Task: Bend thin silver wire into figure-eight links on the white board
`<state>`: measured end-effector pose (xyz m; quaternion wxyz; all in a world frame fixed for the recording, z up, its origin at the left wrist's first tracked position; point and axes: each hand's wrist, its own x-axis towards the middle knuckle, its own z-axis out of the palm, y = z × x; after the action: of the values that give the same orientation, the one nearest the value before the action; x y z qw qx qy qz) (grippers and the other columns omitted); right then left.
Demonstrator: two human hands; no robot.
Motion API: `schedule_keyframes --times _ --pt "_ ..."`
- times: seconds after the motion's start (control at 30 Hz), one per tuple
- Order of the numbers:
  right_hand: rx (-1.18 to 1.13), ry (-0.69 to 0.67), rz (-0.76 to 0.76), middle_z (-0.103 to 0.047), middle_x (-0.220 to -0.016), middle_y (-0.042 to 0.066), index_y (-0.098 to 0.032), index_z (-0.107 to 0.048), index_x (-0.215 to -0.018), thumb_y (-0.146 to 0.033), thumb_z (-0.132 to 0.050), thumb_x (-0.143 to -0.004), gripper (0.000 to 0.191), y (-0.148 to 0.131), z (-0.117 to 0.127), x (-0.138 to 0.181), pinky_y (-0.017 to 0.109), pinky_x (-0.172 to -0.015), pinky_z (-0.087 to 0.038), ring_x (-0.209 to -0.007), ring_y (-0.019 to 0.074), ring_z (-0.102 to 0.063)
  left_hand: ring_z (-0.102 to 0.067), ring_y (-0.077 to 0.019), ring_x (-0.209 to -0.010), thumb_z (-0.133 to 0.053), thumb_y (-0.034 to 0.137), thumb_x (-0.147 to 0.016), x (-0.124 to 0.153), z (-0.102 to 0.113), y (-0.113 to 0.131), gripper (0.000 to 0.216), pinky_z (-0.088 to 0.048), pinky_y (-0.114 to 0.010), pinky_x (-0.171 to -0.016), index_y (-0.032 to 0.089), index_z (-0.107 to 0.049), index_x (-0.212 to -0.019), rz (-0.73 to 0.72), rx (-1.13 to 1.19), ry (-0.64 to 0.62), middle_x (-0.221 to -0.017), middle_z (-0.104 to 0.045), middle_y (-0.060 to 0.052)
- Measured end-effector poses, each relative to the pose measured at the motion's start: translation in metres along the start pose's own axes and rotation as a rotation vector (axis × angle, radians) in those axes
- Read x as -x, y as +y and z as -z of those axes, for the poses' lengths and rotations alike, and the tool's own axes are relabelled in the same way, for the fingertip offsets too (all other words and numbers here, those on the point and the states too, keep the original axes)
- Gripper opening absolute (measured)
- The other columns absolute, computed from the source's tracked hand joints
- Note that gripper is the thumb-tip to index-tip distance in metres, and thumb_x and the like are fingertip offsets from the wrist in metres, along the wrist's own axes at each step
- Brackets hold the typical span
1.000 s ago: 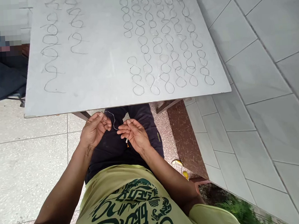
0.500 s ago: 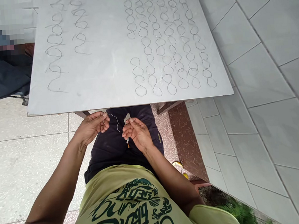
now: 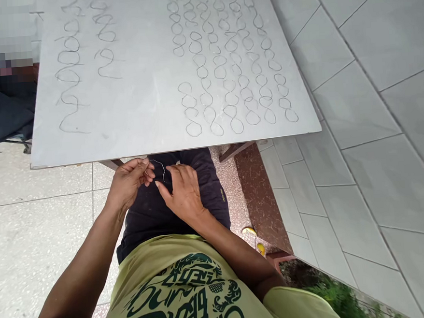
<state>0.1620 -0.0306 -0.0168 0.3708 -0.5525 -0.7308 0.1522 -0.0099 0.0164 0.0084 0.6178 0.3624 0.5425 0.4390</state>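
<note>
A thin, bent wire hangs in the gap between my hands, over my dark trousers and just below the table's near edge. Thumb and fingertips of my left hand pinch one end of it. My right hand is turned back-up beside the wire's free end, thumb and fingers apart. Whether its fingertips touch the wire is hard to make out. On the white tabletop lie several rows of wire figure-eight loops to the right, and wavy wire pieces to the left.
A tiled wall runs along the table's right side. Dark cloth lies over something at the far left, near a blurred-out person. Yellow objects rest on the floor at the right, close to green plants.
My right hand has let go of the wire's end, turned back-up and spread its thumb from the fingers. My left hand keeps its pinch. The view has shifted slightly.
</note>
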Motion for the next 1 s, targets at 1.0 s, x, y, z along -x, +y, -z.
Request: schedule_keyframes --times 1.0 --pt "-0.358 0.153 -0.23 -0.071 -0.111 0.012 -0.02 -0.067 -0.116 -0.03 -0.057 -0.102 0.02 0.011 0.029 0.011 0.043 -0.095 -0.053 -0.104 0.0249 -0.066 -0.058 -0.0147 -0.058 -0.079 0.044 -0.086 -0.004 0.025 0.018 0.029 -0.043 -0.027 -0.054 0.016 -0.078 -0.081 0.006 -0.185 -0.148 -0.064 -0.068 -0.006"
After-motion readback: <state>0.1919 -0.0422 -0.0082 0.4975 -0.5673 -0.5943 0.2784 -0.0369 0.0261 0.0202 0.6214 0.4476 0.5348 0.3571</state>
